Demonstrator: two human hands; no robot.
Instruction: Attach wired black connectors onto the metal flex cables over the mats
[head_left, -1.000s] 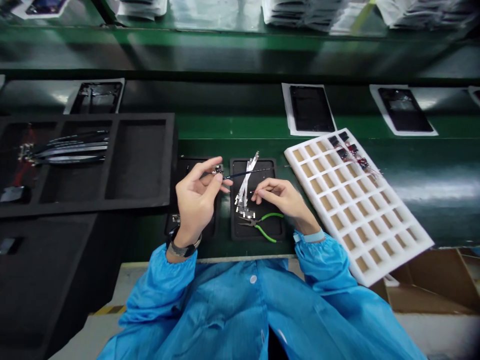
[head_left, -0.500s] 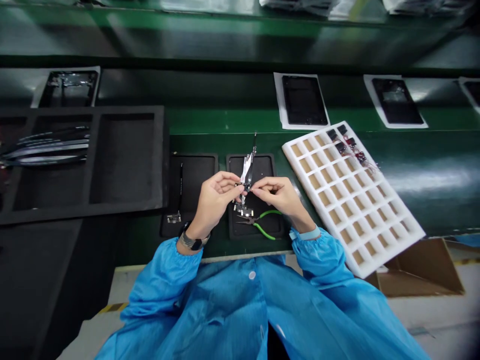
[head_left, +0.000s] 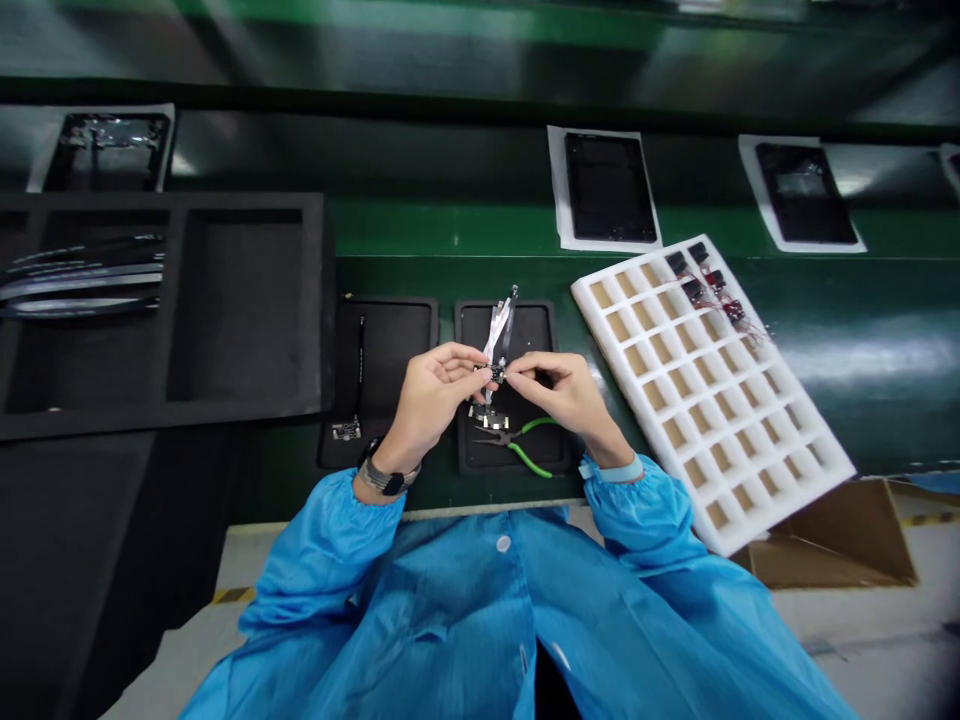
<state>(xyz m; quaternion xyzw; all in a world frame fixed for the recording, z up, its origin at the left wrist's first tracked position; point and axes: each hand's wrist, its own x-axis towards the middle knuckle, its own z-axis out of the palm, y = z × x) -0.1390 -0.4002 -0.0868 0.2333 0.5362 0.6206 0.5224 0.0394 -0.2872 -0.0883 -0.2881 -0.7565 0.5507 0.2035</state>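
Over the right black tray (head_left: 541, 460), my left hand (head_left: 437, 392) pinches a small circuit board (head_left: 495, 418) with flat ribbon cables (head_left: 496, 330) rising from it. The fingers of my right hand (head_left: 559, 388) are pinched together at the right edge of the same assembly, where the cables meet the board; the exact grip is too small to make out. Just below the board, pliers with green handles (head_left: 531, 462) lie in the tray with their jaws apart. In the left black tray (head_left: 382, 315) rest another small board (head_left: 347, 431) and a thin black cable (head_left: 361, 365).
A white foam tray (head_left: 720, 400) with small wired parts (head_left: 712, 282) at its top lies at the right, over a cardboard box (head_left: 847, 540). A black compartment tray (head_left: 247, 400) holding ribbon cables (head_left: 82, 285) stands left. Dark panels (head_left: 611, 190) lie behind.
The cable tops have dipped slightly, and the ribbon cables lean a little differently. Both hands keep their pinch on the assembly. The whole view has shifted slightly.
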